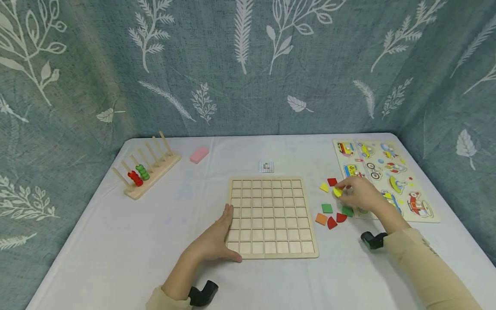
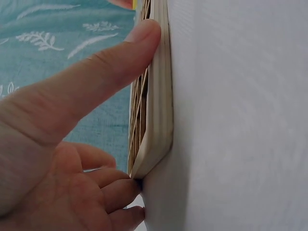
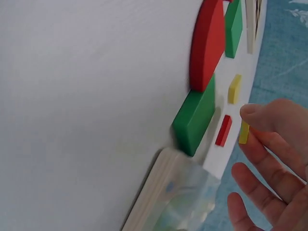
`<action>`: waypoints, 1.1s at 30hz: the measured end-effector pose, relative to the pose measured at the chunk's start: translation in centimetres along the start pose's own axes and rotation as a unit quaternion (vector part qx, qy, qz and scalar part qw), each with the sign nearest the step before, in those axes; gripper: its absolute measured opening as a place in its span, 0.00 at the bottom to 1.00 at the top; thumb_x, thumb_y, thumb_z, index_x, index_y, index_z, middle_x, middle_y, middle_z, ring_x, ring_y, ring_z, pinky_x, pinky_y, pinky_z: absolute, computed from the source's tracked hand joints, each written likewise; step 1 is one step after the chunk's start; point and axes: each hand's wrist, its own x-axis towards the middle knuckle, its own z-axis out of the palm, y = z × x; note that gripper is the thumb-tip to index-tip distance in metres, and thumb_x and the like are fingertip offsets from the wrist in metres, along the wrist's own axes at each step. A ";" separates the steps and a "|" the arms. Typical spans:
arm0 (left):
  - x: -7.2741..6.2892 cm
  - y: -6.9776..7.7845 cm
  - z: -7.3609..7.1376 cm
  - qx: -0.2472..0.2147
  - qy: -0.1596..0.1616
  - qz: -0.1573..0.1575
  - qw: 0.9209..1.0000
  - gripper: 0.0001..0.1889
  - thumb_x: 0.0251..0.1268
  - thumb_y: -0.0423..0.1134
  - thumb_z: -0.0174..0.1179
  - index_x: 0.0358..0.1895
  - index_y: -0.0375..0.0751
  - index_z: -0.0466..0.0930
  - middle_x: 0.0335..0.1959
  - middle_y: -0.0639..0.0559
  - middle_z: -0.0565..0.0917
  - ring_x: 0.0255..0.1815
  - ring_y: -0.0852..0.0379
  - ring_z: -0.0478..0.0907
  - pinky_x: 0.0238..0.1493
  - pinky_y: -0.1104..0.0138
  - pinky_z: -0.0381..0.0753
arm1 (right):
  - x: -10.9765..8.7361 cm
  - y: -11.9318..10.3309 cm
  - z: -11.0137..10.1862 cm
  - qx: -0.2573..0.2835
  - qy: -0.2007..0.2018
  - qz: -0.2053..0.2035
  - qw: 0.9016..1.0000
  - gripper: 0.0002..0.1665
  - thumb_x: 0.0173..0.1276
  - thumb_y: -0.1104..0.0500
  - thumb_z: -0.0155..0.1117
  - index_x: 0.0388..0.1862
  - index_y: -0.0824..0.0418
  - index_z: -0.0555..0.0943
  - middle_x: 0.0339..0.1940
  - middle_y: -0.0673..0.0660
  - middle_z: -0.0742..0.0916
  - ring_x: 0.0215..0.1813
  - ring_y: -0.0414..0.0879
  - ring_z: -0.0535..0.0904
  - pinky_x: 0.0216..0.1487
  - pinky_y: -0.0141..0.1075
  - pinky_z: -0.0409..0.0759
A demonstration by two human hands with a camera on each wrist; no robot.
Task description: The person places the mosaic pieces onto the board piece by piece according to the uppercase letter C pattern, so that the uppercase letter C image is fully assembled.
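Note:
A wooden grid board (image 1: 268, 217) with rows of square cells lies flat on the white tablecloth. My left hand (image 1: 213, 237) rests at its near left corner, thumb on the front edge and fingers along the left side. In the left wrist view the straight thumb (image 2: 110, 67) touches the board's edge. My right hand (image 1: 360, 193) pinches a small yellow block (image 1: 337, 192) between thumb and fingers, above the loose blocks right of the board. Near it lie a red block (image 1: 332, 181), a yellow triangle (image 1: 323, 187) and a green square (image 1: 327, 209).
An orange square (image 1: 321, 218) and red quarter-round blocks (image 1: 332, 223) lie closer to me. A picture puzzle board (image 1: 420, 181) is at the right. A pattern card (image 1: 266, 166) lies behind the grid board. Farther left are a pink block (image 1: 199, 155) and a pegged bead rack (image 1: 155, 174).

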 end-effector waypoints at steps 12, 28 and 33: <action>0.1 0.3 0.1 -0.014 0.003 -0.006 1.000 0.71 0.19 0.43 0.80 0.69 0.26 0.38 0.70 0.32 0.38 0.69 0.36 0.44 0.66 0.47 0.50 | 0.4 -1.7 0.6 0.015 0.022 -0.029 0.999 0.20 0.54 0.62 0.68 0.48 0.64 0.81 0.45 0.60 0.82 0.47 0.54 0.73 0.49 0.49 0.74; 0.2 0.7 -0.4 -0.008 -0.007 -0.009 1.000 0.68 0.21 0.41 0.80 0.68 0.22 0.40 0.70 0.32 0.42 0.71 0.40 0.44 0.68 0.53 0.49 | 1.3 -3.4 1.6 0.059 0.026 -0.098 0.993 0.19 0.53 0.66 0.67 0.46 0.64 0.81 0.43 0.56 0.83 0.47 0.55 0.76 0.49 0.49 0.74; 0.2 0.7 -0.5 -0.008 -0.011 -0.003 1.000 0.68 0.21 0.41 0.80 0.68 0.22 0.40 0.70 0.31 0.42 0.71 0.40 0.43 0.68 0.53 0.49 | 1.5 -4.1 1.8 0.069 0.029 -0.119 0.990 0.18 0.53 0.66 0.67 0.45 0.64 0.82 0.41 0.55 0.84 0.44 0.53 0.75 0.48 0.48 0.74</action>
